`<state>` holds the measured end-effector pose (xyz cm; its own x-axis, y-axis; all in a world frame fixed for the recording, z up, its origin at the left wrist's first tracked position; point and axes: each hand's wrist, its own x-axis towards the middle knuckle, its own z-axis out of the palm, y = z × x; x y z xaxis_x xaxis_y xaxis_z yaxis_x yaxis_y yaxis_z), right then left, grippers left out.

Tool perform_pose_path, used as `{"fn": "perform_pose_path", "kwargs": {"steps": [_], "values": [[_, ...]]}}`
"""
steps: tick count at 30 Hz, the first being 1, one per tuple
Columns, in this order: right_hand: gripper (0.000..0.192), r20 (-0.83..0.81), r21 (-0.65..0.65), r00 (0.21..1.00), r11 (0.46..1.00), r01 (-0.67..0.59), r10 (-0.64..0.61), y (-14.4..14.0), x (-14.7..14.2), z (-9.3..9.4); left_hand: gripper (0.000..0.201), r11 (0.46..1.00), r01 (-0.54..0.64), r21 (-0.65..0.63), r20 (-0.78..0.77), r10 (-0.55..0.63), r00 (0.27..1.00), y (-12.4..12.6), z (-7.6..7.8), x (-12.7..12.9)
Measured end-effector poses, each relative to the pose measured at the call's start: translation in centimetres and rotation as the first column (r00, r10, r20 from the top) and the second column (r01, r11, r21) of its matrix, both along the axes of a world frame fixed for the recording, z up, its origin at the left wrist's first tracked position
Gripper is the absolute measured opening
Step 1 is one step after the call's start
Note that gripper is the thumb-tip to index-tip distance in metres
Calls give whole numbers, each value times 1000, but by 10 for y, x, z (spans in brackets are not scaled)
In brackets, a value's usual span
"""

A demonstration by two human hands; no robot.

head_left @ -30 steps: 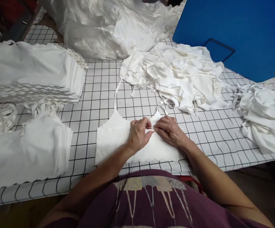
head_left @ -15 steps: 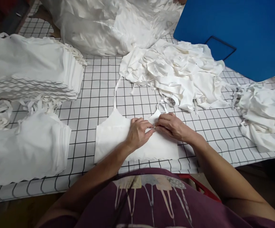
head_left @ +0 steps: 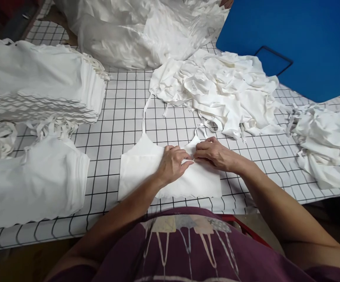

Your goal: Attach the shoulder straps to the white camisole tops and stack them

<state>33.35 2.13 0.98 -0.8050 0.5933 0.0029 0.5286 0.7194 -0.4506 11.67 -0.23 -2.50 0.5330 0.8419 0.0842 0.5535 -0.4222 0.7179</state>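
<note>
White camisole top (head_left: 137, 174), flat cotton with thin straps, lies spread in the lower centre of the frame on the black-gridded white table cover (head_left: 120, 113), its hem toward the person and its straps running away toward the top of the frame. Its long axis goes left to right across the picture, and both hands sit right on its upper edge, just right of its middle, so neither hand has any reaching to do; the left covers more of the cloth.

Left hand (head_left: 172, 164) is curled down on the fabric, fingers bent and pressing, thumb and forefinger pinched toward the neckline. Right hand (head_left: 215, 153) meets it fingertip to fingertip, also nearly closed, nipping a small fold or a strap end at the top edge; what exactly is between the fingertips is too small to tell.

Around them: a tall stack of folded white tops (head_left: 40, 88) at upper left, a second folded white pile (head_left: 35, 184) at lower left, a loose heap of white garments with dangling straps (head_left: 217, 92) just beyond the hands, a smaller crumpled white bundle (head_left: 325, 141) at the right edge, and a blue board (head_left: 305, 35) at upper right.
</note>
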Motion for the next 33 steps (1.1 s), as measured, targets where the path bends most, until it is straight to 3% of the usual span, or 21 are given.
{"fn": "perform_pose_path", "kwargs": {"steps": [7,13,18,22,26,29,33], "values": [[22,-67,-143,998,990,-10,0,12,-4,7,12,999,7,-45,8,-7,1000,3,2,-1],[32,14,-50,990,989,-137,138,14,-10,10,9,999,7,-52,20,-6,1000,3,5,-2],[25,28,-65,993,991,-116,118,22,2,16,9,999,9,-41,20,-8,1000,2,4,-2],[16,15,-53,1000,998,-19,20,48,17,32,10,1000,-2,24,-14,3,1000,1,-2,0],[15,-105,41,982,985,165,-160,79,13,41,11,996,-1,86,-68,7,998,0,-3,1],[11,-290,80,913,944,321,-286,102,2,33,33,992,-26,124,-96,38,995,-3,-2,1],[25,-460,-59,768,878,475,-446,127,-8,4,72,974,-70,216,-118,97,988,-7,-3,3]]}}
